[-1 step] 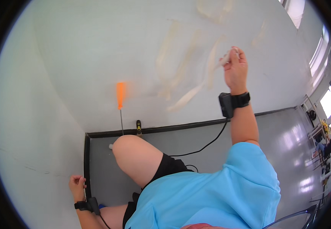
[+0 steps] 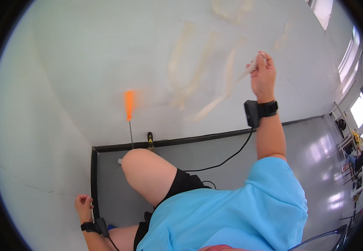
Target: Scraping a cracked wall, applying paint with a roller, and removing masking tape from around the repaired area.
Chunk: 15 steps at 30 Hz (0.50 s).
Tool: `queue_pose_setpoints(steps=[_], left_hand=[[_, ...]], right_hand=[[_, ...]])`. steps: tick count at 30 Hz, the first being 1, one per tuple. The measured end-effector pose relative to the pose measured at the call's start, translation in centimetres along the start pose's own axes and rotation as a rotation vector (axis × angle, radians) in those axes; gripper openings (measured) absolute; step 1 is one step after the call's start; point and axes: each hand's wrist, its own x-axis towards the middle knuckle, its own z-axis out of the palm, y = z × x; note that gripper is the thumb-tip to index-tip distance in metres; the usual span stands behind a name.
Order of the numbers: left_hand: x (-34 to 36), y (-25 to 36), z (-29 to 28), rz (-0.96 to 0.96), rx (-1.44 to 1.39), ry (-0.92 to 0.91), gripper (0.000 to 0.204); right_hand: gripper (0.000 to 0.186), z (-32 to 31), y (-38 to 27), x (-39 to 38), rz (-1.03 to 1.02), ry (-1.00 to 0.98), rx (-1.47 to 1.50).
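My right hand (image 2: pixel 264 75) is raised close to the pale wall (image 2: pixel 118 54), its fingers closed round a slim whitish piece (image 2: pixel 252 67) that tapers to a blurred end; its exact kind is unclear. Beside and below it, yellowish streaks or strips (image 2: pixel 198 71) mark the wall. Low at the left, my left hand (image 2: pixel 84 205) is by the side wall with curled fingers. A thin light edge shows under them, but what they hold cannot be made out. An orange-handled screwdriver (image 2: pixel 129 104) stands upright against the wall, its tip hidden behind my knee.
A black skirting strip (image 2: pixel 198 137) runs along the grey floor (image 2: pixel 240 175). Against it stands a small black-and-yellow tool (image 2: pixel 150 139). A white object (image 2: pixel 120 161) lies by my knee. A black cable (image 2: pixel 227 163) hangs from my right wrist. A person (image 2: pixel 360 161) sits far right.
My right hand has shifted slightly right with the whitish piece. The pale diagonal strip below it looks shorter and broken up. My left hand has hardly moved.
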Motion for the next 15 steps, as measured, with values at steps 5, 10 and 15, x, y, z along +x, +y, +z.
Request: queue_pose_setpoints(steps=[5,10,15], left_hand=[[0.2,-1.8,-0.5,-0.036,0.081,0.035,0.006],[-0.7,-2.0,-0.2,-0.106,0.162,0.077,0.006],[-2.1,-2.1,-0.3,-0.172,0.185,0.162,0.006]], right_hand=[[0.027,-10.5,-1.6,6.2,0.0,0.117,-0.444],[0.053,-14.7,1.0,10.5,0.115,0.148,-0.64],[0.063,-15.1,3.6,13.4,0.057,0.094,-0.792]])
